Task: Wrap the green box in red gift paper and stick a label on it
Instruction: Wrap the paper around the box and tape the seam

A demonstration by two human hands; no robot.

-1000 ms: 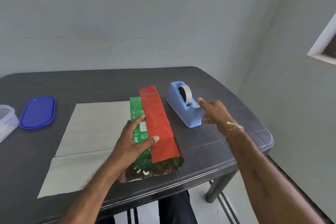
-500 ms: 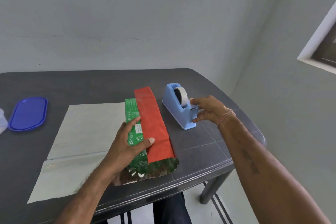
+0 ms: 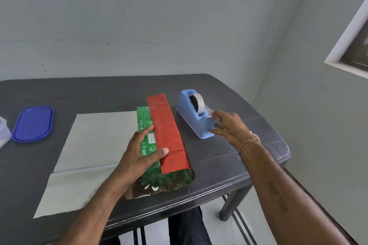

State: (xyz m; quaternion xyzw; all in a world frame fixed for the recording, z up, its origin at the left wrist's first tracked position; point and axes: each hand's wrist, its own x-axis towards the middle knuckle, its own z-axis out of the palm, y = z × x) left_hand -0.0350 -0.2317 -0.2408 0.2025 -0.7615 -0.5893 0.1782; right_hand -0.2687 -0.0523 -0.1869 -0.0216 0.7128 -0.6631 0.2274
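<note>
The green box (image 3: pixel 144 117) lies lengthwise on the silver underside of the gift paper (image 3: pixel 95 141) on the dark table (image 3: pixel 79 93). A red flap of the paper (image 3: pixel 165 131) is folded over the box's right half. My left hand (image 3: pixel 139 155) grips the box, fingers on its left side and thumb pressing the red flap down. My right hand (image 3: pixel 229 127) is at the front end of the blue tape dispenser (image 3: pixel 189 113), with index finger at the cutter and thumb low on the front. The tape roll (image 3: pixel 198 102) sits in it. No label is visible.
A blue lid (image 3: pixel 32 123) and part of a clear container (image 3: pixel 3 133) lie at the table's left. The table's right and near edges are close to the dispenser and box. A wall stands behind and a window frame at the right.
My right hand moved from above the table to the dispenser's front end and closed its fingers there. My left hand kept its hold on the box and flap.
</note>
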